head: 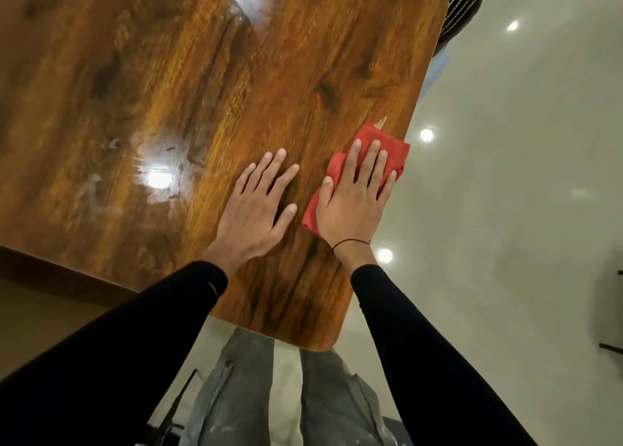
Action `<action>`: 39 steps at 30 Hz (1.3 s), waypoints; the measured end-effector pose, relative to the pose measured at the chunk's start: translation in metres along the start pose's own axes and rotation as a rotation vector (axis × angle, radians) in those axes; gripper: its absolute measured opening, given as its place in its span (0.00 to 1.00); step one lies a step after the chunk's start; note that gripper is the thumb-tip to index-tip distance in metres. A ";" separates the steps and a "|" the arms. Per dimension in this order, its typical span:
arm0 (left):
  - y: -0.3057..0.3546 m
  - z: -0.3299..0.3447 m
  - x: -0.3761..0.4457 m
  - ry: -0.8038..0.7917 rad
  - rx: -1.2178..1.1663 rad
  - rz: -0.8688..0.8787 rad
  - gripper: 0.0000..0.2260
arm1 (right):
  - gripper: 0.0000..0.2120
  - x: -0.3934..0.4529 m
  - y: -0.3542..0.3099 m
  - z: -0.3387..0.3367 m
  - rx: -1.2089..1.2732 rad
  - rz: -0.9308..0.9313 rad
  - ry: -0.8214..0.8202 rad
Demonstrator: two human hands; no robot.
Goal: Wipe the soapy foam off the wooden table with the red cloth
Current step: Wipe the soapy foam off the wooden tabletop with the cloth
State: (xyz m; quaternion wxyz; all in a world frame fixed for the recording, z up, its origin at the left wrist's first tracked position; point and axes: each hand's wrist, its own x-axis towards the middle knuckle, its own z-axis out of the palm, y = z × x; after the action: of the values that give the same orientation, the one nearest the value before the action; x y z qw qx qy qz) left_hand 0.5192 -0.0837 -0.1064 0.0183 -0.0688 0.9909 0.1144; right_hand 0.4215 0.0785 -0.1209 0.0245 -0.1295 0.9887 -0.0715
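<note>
The glossy wooden table (168, 91) fills the upper left of the head view. My right hand (354, 196) lies flat with straight fingers on the folded red cloth (394, 152), pressing it down near the table's right edge. My left hand (259, 206) rests flat on the bare wood just left of the cloth, fingers spread. Faint whitish wet smears (94, 192) show on the wood at the left, and a pale streak (249, 10) at the far top. A small light fleck (382, 121) sits just beyond the cloth.
The table's right edge (424, 115) runs close past the cloth, with pale shiny floor (522, 175) beyond it. A dark mesh chair (462, 3) stands at the far right corner. My grey trousers (269, 395) are at the near edge.
</note>
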 end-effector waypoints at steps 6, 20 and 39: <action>0.001 -0.002 -0.004 0.034 -0.016 -0.011 0.30 | 0.38 -0.054 0.002 0.005 0.024 -0.007 0.015; 0.011 -0.014 -0.024 0.087 -0.053 -0.072 0.27 | 0.36 -0.180 0.002 0.002 0.066 0.025 -0.036; 0.079 0.019 -0.287 0.335 -0.567 -0.524 0.16 | 0.33 -0.319 0.018 -0.041 0.237 -0.011 -0.366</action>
State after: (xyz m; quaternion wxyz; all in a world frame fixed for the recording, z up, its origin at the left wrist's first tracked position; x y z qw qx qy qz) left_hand 0.7923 0.0342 -0.0921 -0.1344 -0.3386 0.8584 0.3611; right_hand 0.7221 0.1836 -0.0735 0.2182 -0.1421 0.9517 -0.1629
